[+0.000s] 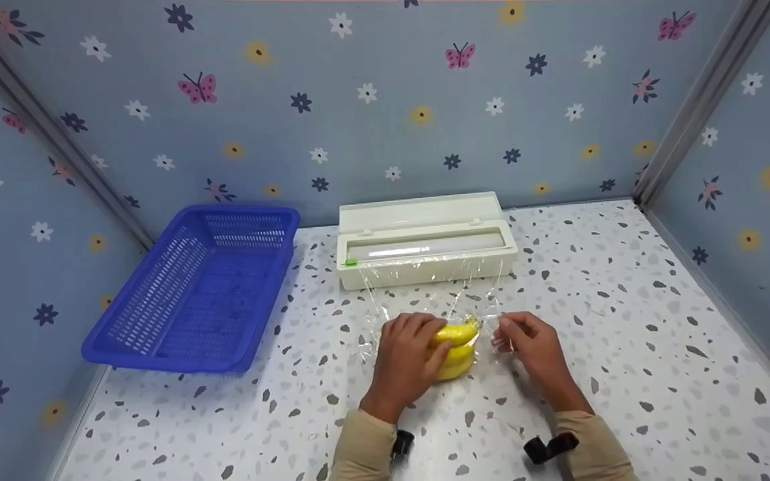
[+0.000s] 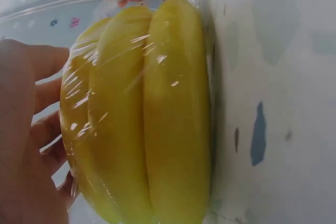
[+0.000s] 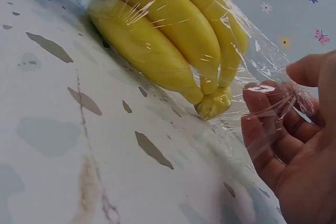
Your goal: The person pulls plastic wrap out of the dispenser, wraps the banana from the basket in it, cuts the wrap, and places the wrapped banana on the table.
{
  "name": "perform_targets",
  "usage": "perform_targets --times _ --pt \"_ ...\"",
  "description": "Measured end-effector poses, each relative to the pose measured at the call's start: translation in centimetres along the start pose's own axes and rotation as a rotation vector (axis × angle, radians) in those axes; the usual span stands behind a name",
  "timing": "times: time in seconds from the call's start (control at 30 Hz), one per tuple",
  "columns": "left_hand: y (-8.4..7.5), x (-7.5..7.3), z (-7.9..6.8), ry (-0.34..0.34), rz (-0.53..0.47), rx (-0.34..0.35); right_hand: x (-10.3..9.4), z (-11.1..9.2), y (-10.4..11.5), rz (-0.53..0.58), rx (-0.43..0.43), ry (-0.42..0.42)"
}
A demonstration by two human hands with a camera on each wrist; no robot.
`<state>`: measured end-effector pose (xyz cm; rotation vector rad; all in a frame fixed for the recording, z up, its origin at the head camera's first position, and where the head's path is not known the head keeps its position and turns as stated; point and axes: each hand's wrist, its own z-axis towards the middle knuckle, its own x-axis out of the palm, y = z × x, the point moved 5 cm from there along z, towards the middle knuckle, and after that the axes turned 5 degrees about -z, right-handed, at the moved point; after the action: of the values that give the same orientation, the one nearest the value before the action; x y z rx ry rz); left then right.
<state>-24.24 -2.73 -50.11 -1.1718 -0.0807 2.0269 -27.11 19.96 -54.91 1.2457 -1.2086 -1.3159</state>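
Note:
A bunch of yellow bananas [image 1: 456,366] lies on the speckled table, covered in clear cling film. My left hand [image 1: 404,361] grips the bunch from its left side, fingers over the top and thumb across the front. In the left wrist view, the film stretches tight and shiny over the bananas [image 2: 176,103]. Beside the stem end, my right hand [image 1: 537,357] pinches a gathered bunch of the cling film [image 3: 300,98] between thumb and fingers. Behind the bananas, film runs up to the front edge of a white cling film dispenser [image 1: 425,272], whose lid stands raised.
A blue plastic basket [image 1: 158,363] stands at the left of the table. Inside the dispenser lies a film roll [image 1: 452,243], with a small green slider [image 1: 351,262] at its front left edge. Flower-patterned walls [image 1: 385,133] close in the back and both sides.

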Motion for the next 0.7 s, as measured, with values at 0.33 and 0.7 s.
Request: perform_targets --times 0.33,0.7 --pt "0.2 1.0 0.2 0.083 0.008 -0.119 -0.5 1.5 0.4 -0.080 0.011 -0.031" --pt "0.2 1.5 0.0 0.110 0.079 -0.132 -4.1 1.8 -0.1 -0.084 0.067 -0.016"
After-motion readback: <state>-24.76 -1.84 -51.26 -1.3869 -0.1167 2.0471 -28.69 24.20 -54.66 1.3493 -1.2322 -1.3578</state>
